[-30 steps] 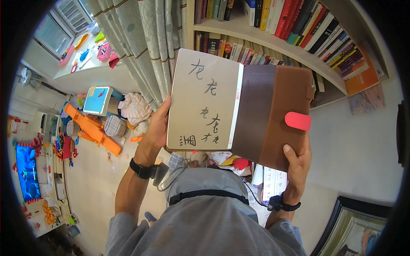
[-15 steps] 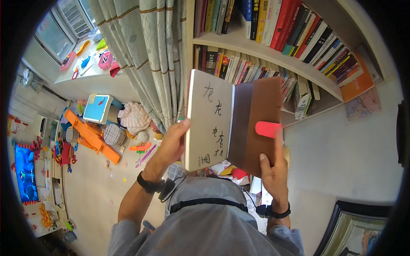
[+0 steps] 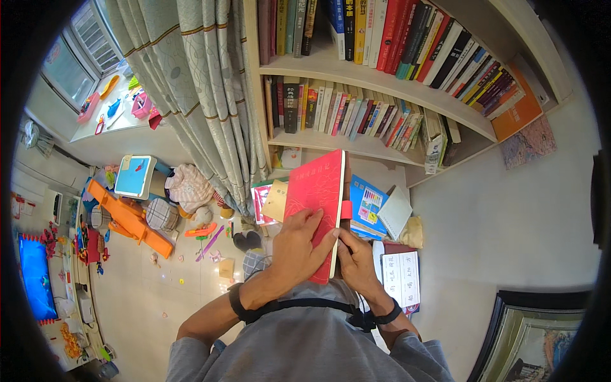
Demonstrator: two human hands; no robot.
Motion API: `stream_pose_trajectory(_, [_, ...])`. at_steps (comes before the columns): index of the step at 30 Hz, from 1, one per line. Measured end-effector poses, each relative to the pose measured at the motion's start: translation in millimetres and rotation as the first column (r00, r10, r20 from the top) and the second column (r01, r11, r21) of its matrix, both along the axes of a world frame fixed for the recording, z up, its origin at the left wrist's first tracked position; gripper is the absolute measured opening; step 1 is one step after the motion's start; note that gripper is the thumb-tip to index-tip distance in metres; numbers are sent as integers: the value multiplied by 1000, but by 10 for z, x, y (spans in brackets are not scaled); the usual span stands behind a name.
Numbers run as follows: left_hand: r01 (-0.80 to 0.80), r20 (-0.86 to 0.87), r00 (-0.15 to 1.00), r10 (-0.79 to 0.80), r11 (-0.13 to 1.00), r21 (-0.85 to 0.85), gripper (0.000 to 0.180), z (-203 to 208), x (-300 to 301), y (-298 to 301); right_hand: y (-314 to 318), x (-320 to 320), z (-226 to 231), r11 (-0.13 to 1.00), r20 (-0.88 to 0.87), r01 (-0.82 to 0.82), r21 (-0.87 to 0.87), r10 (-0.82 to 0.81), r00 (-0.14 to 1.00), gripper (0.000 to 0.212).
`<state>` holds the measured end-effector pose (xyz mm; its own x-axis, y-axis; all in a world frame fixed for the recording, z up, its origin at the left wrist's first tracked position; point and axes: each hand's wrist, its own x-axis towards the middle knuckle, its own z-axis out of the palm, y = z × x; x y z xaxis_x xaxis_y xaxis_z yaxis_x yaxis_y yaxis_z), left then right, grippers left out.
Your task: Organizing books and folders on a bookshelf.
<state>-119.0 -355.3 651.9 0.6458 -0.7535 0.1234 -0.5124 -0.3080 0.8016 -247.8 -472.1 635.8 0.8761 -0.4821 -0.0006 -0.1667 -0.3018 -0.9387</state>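
Observation:
A notebook (image 3: 316,184) with a red cover is upright in front of me, closed or nearly so. Its white page edge and part of a brown back cover face right. My left hand (image 3: 305,245) presses on the red front, fingers slightly spread and thumb at the page edge. At the lower right edge, my right hand (image 3: 358,261) grips the notebook, its thumb pointing up beside the pages. A short red strap (image 3: 346,210) sticks out from that edge, just above the right thumb. The fingers behind the notebook are hidden.
A bookshelf (image 3: 375,75) full of books rises ahead, beside a patterned curtain (image 3: 213,95). Low behind the notebook lie a blue booklet (image 3: 364,197) and papers. A written sheet (image 3: 401,278) lies at right. Leftward, an orange toy slide (image 3: 130,219) and scattered toys occupy the floor.
The notebook was open with handwritten pages showing; it has been folded over, and its red cover now faces me. My left hand moved from its left edge onto the cover; my right hand moved lower left.

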Motion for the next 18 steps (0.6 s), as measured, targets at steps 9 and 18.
stream_pose_trajectory(9, [124, 0, 992, -126, 980, -153, 43, -96, 40, -24, -63, -72, -54, 894, 115, 97, 437, -163, 980, 38])
stream_pose_trajectory(18, [-369, -954, 300, 1, 922, -116, 58, -809, 627, -134, 2, 19, 216, 993, 104, 44, 113, -55, 993, 47])
